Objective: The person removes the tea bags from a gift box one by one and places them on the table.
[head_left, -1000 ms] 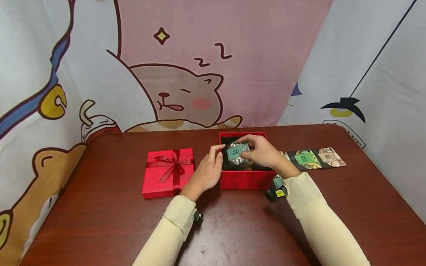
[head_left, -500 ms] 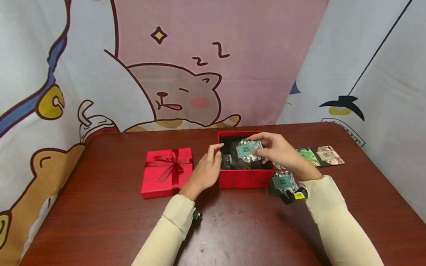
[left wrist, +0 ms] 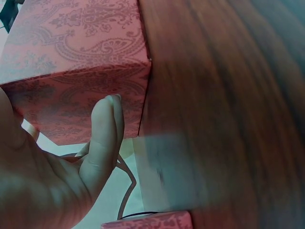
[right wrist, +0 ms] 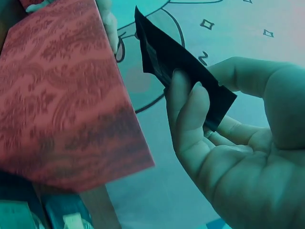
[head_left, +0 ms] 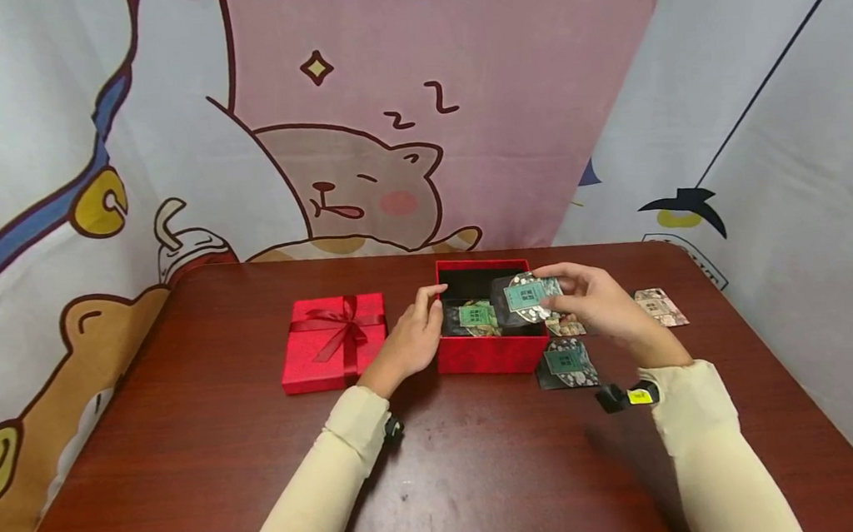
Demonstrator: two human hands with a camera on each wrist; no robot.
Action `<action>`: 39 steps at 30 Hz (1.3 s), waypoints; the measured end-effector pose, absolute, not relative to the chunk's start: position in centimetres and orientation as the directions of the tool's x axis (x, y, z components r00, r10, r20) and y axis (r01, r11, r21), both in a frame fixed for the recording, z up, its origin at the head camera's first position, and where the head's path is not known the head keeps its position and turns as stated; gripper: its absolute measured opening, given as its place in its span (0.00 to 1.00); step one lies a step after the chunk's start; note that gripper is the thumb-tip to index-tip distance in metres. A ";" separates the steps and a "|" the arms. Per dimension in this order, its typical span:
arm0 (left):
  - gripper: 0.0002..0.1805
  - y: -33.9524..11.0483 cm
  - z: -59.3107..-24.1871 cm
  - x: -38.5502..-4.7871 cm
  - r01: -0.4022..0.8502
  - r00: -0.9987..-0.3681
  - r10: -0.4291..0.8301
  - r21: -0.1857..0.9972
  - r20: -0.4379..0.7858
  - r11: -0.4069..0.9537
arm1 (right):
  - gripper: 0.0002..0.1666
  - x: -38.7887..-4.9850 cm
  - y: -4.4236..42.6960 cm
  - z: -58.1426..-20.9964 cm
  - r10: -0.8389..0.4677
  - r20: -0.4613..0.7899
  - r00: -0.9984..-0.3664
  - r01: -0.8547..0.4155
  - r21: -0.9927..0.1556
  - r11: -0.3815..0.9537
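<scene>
My right hand (head_left: 602, 302) pinches a flat black packet (head_left: 519, 296) with a teal label, held over the right part of the open red gift box (head_left: 489, 354). In the right wrist view, thumb and fingers grip the packet (right wrist: 176, 67) near one end, its dark side showing. My left hand (head_left: 413, 338) rests against the box's left side, fingertips at the rim. From the left wrist, its straight fingers (left wrist: 102, 133) lie against the patterned box wall (left wrist: 90, 105). Inside the box lies a packet with a green label (head_left: 476, 316); deeper contents are hidden.
Left of the box sits a red lid (head_left: 322, 366) with a ribbon bow. Another teal-labelled packet (head_left: 565, 364) lies at the box's front right corner. A beige packet (head_left: 659, 306) lies farther right, and a partly hidden packet (head_left: 567, 326) lies beside the box.
My right hand has moved right with its packet, from the box's middle towards its right rim. The green-labelled packet inside has come into view. My left hand stays at the box.
</scene>
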State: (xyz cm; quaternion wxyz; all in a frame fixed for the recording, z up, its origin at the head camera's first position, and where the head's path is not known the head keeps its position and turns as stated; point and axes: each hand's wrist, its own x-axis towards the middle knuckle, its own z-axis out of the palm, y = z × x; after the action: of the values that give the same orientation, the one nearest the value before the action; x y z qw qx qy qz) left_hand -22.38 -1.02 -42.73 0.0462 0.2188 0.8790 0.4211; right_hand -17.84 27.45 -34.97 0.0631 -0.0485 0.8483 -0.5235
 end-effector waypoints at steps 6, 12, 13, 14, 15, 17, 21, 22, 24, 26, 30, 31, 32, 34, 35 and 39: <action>0.23 -0.9 -42.8 -22.5 0.346 -0.902 0.418 0.757 0.106 0.555 | 0.30 -16.8 29.3 -35.2 -0.122 -0.054 -0.991 -0.003 -0.904 0.427; 0.23 -0.8 -42.9 -22.5 0.362 -0.901 0.413 0.753 0.132 0.549 | 0.31 -15.9 30.7 -35.6 -0.098 -0.066 -0.993 0.020 -0.910 0.414; 0.23 -0.8 -42.9 -22.5 0.362 -0.901 0.413 0.754 0.132 0.549 | 0.30 -15.8 31.0 -35.6 -0.092 -0.063 -0.994 0.019 -0.907 0.420; 0.23 -0.8 -42.9 -22.5 0.360 -0.902 0.413 0.754 0.130 0.549 | 0.30 -15.6 31.2 -35.7 -0.084 -0.061 -0.995 0.020 -0.904 0.428; 0.23 -0.8 -42.8 -22.5 0.359 -0.902 0.413 0.754 0.128 0.550 | 0.30 -15.4 31.4 -35.7 -0.078 -0.061 -0.995 0.022 -0.902 0.430; 0.23 -0.8 -42.8 -22.5 0.356 -0.902 0.414 0.755 0.124 0.550 | 0.30 -15.1 31.9 -35.9 -0.072 -0.059 -0.996 0.024 -0.907 0.420; 0.23 -0.9 -42.8 -22.4 0.352 -0.901 0.417 0.760 0.117 0.547 | 0.29 -14.4 33.1 -36.2 -0.064 -0.060 -0.996 0.031 -0.923 0.383; 0.23 -0.9 -42.8 -22.4 0.351 -0.901 0.418 0.761 0.117 0.545 | 0.29 -14.2 33.5 -36.3 -0.062 -0.058 -0.996 0.031 -0.928 0.372; 0.24 -0.9 -42.7 -22.4 0.353 -0.901 0.418 0.762 0.119 0.543 | 0.28 -13.9 34.2 -36.5 -0.054 -0.056 -0.997 0.033 -0.934 0.357; 0.24 -1.0 -42.7 -22.4 0.355 -0.900 0.418 0.762 0.123 0.542 | 0.27 -13.6 34.8 -36.7 -0.050 -0.050 -0.998 0.030 -0.940 0.339; 0.24 -1.0 -42.7 -22.4 0.358 -0.901 0.415 0.762 0.129 0.540 | 0.26 -13.2 36.0 -37.3 -0.044 -0.045 -0.998 0.030 -0.951 0.307; 0.24 -1.0 -42.7 -22.4 0.356 -0.901 0.414 0.761 0.127 0.542 | 0.26 -13.2 36.3 -37.5 -0.041 -0.048 -0.998 0.033 -0.951 0.308; 0.24 -1.0 -42.7 -22.4 0.355 -0.902 0.413 0.760 0.125 0.545 | 0.25 -13.1 36.5 -37.7 -0.038 -0.052 -0.998 0.038 -0.953 0.300; 0.24 -1.0 -42.8 -22.4 0.352 -0.903 0.412 0.759 0.121 0.548 | 0.26 -12.9 37.1 -38.0 -0.024 -0.057 -0.998 0.046 -0.944 0.326; 0.24 -1.0 -42.8 -22.4 0.350 -0.904 0.412 0.759 0.119 0.549 | 0.26 -12.8 37.3 -38.2 -0.017 -0.060 -0.998 0.050 -0.940 0.339; 0.24 -0.9 -42.9 -22.5 0.349 -0.904 0.411 0.759 0.118 0.550 | 0.26 -12.6 38.3 -38.8 0.002 -0.067 -0.998 0.063 -0.921 0.385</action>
State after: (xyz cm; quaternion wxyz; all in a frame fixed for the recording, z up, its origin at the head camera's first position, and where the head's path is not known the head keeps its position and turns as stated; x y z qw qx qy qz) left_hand -22.45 -0.93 -42.91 0.0370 0.2160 0.8795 0.4225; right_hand -12.56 38.26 -38.83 0.0276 0.0193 0.8316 -0.5543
